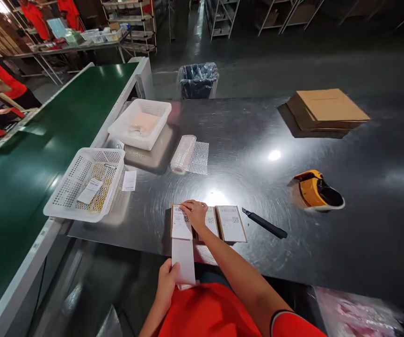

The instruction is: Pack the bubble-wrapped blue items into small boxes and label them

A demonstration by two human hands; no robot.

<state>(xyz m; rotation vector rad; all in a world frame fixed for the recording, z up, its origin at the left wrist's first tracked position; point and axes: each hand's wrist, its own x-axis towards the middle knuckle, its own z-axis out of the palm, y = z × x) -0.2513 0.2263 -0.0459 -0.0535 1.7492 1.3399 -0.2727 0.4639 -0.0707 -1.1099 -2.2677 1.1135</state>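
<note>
Three small flat packets with printed white labels lie side by side near the front edge of the steel table. My right hand rests on top of them, fingers pressing down on the left and middle packets. My left hand is below the table edge, pinching the lower end of a long white label strip that runs up onto the left packet. A black utility knife lies just to the right of the packets.
A white perforated basket with slips and a white tray sit at the table's left by a green conveyor belt. A bubble-wrap roll, yellow tape dispenser, flat cardboard stack and lined bin are beyond.
</note>
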